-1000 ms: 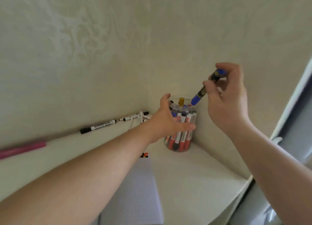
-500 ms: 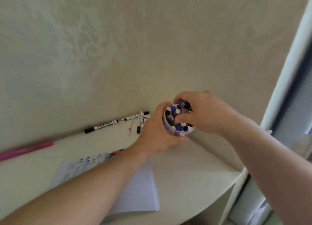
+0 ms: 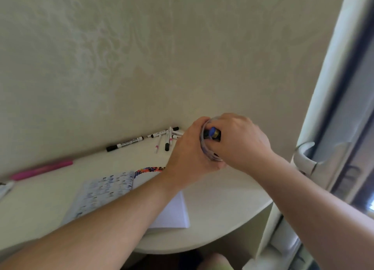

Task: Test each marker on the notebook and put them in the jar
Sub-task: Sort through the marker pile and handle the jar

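Jar [image 3: 205,148] is wrapped in the left hand [image 3: 188,150]; right hand [image 3: 236,142] covers its mouth, fingers curled round a blue-capped marker [image 3: 213,132] going in.

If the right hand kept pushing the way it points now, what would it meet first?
The right hand points down-left into the jar, gripping the blue marker. It would likely meet the markers already inside, then the left hand holding the jar; depth is unclear.
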A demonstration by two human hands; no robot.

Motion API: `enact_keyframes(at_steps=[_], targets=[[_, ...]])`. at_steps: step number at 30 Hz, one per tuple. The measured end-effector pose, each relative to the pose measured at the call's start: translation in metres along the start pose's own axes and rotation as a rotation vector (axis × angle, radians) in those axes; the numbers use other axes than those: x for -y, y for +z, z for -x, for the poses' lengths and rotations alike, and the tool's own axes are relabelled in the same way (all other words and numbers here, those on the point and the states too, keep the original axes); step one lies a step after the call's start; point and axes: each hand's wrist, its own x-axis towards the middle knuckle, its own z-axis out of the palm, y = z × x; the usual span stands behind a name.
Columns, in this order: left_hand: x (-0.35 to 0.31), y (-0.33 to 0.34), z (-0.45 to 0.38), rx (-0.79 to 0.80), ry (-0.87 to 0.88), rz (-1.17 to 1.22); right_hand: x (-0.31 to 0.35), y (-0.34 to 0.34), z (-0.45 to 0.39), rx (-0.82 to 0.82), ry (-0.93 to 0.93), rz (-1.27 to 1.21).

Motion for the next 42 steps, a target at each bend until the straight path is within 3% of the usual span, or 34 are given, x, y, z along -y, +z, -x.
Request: enact_keyframes(at_steps=[4, 9, 15, 20, 27, 30, 42], targets=[[0.006, -0.005, 0.005, 0.015, -0.016, 0.011, -0.008, -0.003, 0.005, -0.149, 0.032, -0.004], [0.013, -0.013, 0.009, 0.053, -0.039, 0.016, -0.015, -0.014, 0.014, -0.117, 0.006, 0.005], [0.026, -0.015, 0.014, 0.156, -0.054, 0.013, -0.012, -0.032, 0.023, 0.205, 0.047, -0.16], [0.023, -0.017, 0.008, 0.287, -0.048, 0.013, -0.011, -0.035, 0.021, 0.196, 0.12, 0.15], [0.012, -0.019, 0.0, 0.389, 0.069, -0.065, -0.002, -0.05, 0.005, 0.602, 0.002, 0.261], [0.012, -0.019, -0.005, 0.39, 0.037, -0.041, 0.001, -0.046, -0.003, 0.743, -0.012, 0.319], [0.016, -0.025, -0.005, 0.359, -0.038, -0.095, 0.01, -0.05, -0.006, 0.638, -0.065, 0.578]])
